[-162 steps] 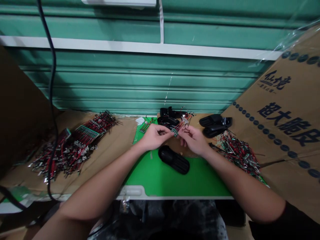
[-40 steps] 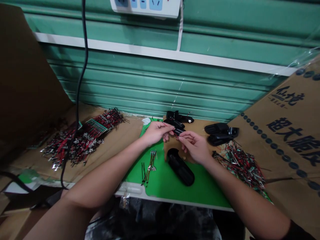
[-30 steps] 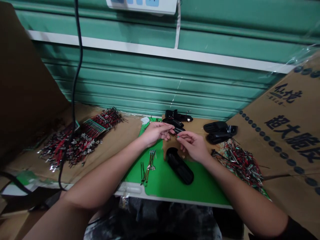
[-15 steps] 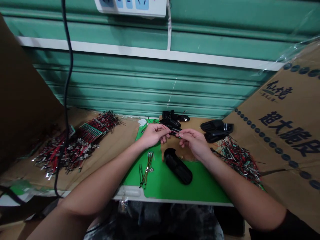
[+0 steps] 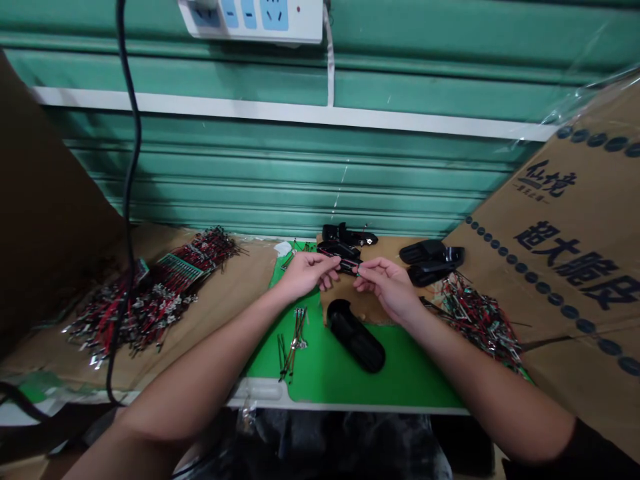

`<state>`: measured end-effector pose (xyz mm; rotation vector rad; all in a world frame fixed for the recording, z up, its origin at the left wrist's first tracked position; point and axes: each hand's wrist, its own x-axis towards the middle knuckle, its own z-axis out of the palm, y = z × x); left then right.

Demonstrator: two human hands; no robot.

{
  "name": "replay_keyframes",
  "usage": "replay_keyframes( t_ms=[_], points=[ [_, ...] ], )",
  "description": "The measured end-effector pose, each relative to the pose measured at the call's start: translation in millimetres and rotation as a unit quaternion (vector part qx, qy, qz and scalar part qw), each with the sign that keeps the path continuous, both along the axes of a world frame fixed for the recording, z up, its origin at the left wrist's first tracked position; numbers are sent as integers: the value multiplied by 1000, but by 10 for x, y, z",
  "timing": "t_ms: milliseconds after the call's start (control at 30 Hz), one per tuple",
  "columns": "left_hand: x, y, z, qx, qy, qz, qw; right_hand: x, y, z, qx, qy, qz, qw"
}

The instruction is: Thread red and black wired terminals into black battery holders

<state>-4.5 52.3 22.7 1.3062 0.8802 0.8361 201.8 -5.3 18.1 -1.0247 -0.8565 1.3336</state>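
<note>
Hands (image 5: 307, 275) pinching small wired part (image 5: 349, 266)

The only legible writing stands on the brown cardboard sheet (image 5: 575, 267) leaning at the right of the frame. Near its upper part, two stylised dark characters read 仙境 (image 5: 547, 180), with a line of much smaller print beneath them that is too small to make out. Lower down, larger dark blue characters read 超大脆皮 (image 5: 580, 267), running down toward the right edge of the frame. The white power strip (image 5: 253, 17) at the top of the frame bears no legible lettering.
</note>
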Motion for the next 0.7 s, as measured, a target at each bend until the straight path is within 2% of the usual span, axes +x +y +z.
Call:
replay_keyframes(
  t_ms=[100, 367, 700],
  points=[
    [28, -53, 22, -4, 39, -25, 999, -18, -19, -19, 17, -34, 11, 999],
    [59, -162, 48, 41, 22, -23, 999, -83, -80, -88, 40, -101, 48, 993],
    [21, -134, 14, 18, 13, -16, 1000, -24, -66, -91, 68, -103, 28, 992]
  ],
)
